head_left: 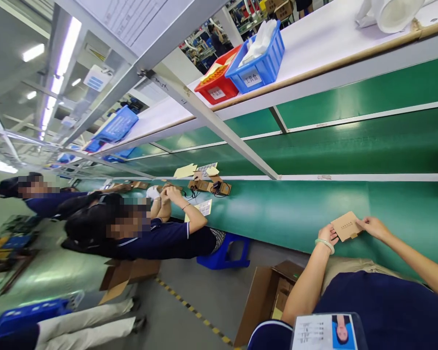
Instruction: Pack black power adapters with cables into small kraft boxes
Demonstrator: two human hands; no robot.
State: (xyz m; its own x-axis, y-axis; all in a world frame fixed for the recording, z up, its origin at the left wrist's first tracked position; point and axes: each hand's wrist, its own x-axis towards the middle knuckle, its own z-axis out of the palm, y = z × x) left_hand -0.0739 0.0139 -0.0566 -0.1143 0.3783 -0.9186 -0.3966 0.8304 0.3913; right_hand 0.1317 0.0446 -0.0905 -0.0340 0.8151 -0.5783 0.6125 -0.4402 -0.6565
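A small brown cardboard box point(346, 226) with dark printing on its face is held above the green work surface, close to its front edge. My left hand point(328, 235), with a pale bangle at the wrist, grips the box's left side. On the right edge, the fingers of my right hand point(373, 227) pinch the cardboard. A small flap sticks out at the box's lower edge. Part of my left fingers is hidden behind the box.
Left along the green bench point(277, 209), a co-worker point(156, 233) sits on a blue stool point(224, 255) near small boxes with black cables point(219, 187). A large open carton point(264, 296) stands on the floor beside me. Blue bin point(257, 63) and red bin point(217, 85) rest on the shelf above.
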